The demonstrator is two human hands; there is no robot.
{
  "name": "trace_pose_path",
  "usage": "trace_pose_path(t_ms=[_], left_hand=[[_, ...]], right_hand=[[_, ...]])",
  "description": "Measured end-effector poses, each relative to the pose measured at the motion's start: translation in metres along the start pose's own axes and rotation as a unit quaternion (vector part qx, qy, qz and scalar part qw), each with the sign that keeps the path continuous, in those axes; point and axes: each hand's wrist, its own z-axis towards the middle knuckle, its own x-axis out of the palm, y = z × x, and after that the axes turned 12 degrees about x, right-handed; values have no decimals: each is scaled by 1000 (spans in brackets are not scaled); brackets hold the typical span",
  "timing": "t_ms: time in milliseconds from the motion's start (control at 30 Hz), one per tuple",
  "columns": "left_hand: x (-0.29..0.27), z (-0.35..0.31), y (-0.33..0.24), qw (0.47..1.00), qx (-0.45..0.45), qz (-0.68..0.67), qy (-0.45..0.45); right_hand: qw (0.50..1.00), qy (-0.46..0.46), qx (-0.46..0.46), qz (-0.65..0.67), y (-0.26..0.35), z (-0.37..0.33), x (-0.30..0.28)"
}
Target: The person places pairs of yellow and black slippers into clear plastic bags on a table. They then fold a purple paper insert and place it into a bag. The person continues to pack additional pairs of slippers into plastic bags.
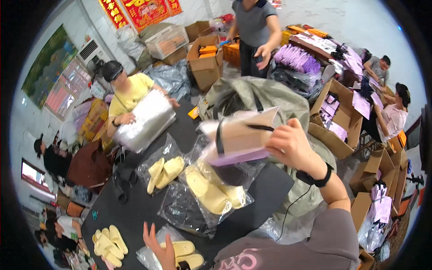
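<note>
My right hand [288, 141] is closed on the edge of a pale pink and lilac paper bag [247, 139] with black ribbon handles. The bag is held tilted above the table, and its left end is blurred. Low in the picture, my left hand [160, 247] has its fingers spread and holds nothing. Beside it lies a pair of pale yellow slippers [186, 248] on clear plastic. Below the paper bag, yellow slippers [208, 191] rest in a clear plastic bag. Another yellow pair [165, 173] in clear plastic lies to their left.
The dark table [135, 207] also bears several loose yellow slippers [109, 243] at front left. Across it, a person in yellow [130, 92] holds silvery plastic sheets [146, 121]. A large grey-green sack [288, 99] stands at the far right edge. Cardboard boxes [346, 117] stand farther right.
</note>
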Motion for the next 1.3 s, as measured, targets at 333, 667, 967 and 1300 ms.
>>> trace_pose_path(t_ms=[333, 667, 967, 1300], left_hand=[[23, 114, -118, 960, 269, -29, 78], [34, 95, -106, 956, 254, -120, 78], [27, 95, -102, 964, 242, -106, 42], [30, 83, -95, 964, 248, -95, 18]], right_hand=[[993, -4, -121, -14, 48, -31, -7], [990, 22, -138, 17, 58, -34, 4], [969, 118, -99, 196, 53, 11, -10], [956, 205, -80, 194, 31, 56, 43]])
